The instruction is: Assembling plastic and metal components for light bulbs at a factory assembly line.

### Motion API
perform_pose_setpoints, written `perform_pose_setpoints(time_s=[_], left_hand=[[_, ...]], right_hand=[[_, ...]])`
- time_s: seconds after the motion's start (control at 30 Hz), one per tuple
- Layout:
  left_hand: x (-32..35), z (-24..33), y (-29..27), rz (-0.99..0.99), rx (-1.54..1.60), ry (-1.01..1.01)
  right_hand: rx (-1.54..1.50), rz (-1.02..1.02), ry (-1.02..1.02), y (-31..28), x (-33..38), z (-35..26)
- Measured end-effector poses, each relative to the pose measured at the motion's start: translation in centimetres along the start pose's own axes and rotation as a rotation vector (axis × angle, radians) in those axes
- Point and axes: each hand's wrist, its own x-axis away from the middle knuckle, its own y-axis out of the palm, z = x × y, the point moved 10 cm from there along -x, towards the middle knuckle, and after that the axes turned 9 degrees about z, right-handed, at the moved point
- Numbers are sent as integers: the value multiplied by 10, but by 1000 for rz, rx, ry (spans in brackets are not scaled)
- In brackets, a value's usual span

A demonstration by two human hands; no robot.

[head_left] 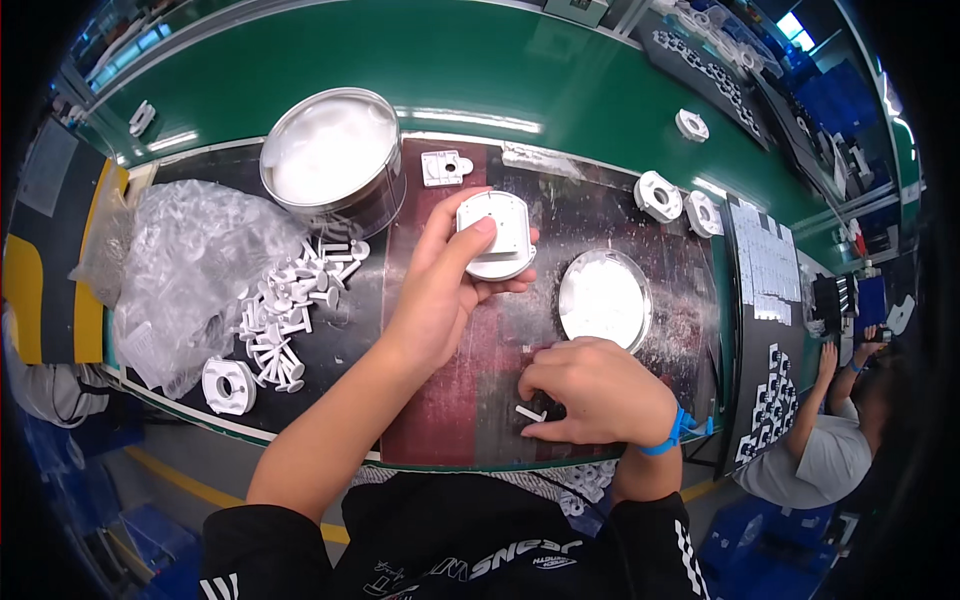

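Note:
Over the middle of the bench, my left hand [445, 265] is closed around a white plastic housing [507, 240] with a flat-sided round body and a raised square block. The thumb presses on its face. Lower right, my right hand [595, 393] is low over the bench, thumb and forefinger apart. In the gap between them is a small white plastic pin [530, 413], which the fingers do not visibly grip. Just beyond that hand lies a shallow round dish [645, 292] with a white surface inside. A white plate-like part [446, 168] rests behind the left hand.
A large metal tin [392, 185] holding white material stands back left. Beside it are a clear plastic bag [190, 270] and a pile of white pins [290, 305]. More white housings [229, 386] lie about. A black tray [745, 350] borders the right, where another person [825, 440] works.

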Motion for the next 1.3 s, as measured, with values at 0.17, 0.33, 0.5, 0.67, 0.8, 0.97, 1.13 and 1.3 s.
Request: perform_pose_setpoints(time_s=[0.17, 0.33, 0.5, 0.67, 0.8, 0.97, 1.13, 1.3], left_hand=[[0, -5, -1, 16, -21, -10], [0, -6, -5, 29, -24, 1], [-1, -12, -6, 35, -51, -20], [1, -16, 0, 22, -62, -45], [2, -15, -3, 30, -57, -48], [2, -13, -3, 33, -47, -40], [2, -14, -3, 35, -49, -48], [2, -15, -3, 38, -44, -56]], right_hand=[[84, -61, -23, 21, 3, 3], [-220, 272, -93, -26, -7, -8], [-580, 1008, 182, -102, 39, 60], [-616, 1012, 307, -110, 44, 104], [-519, 733, 312, -87, 29, 105], [-301, 552, 298, -78, 13, 84], [-300, 536, 415, -76, 14, 89], [-116, 598, 281, -90, 23, 83]])
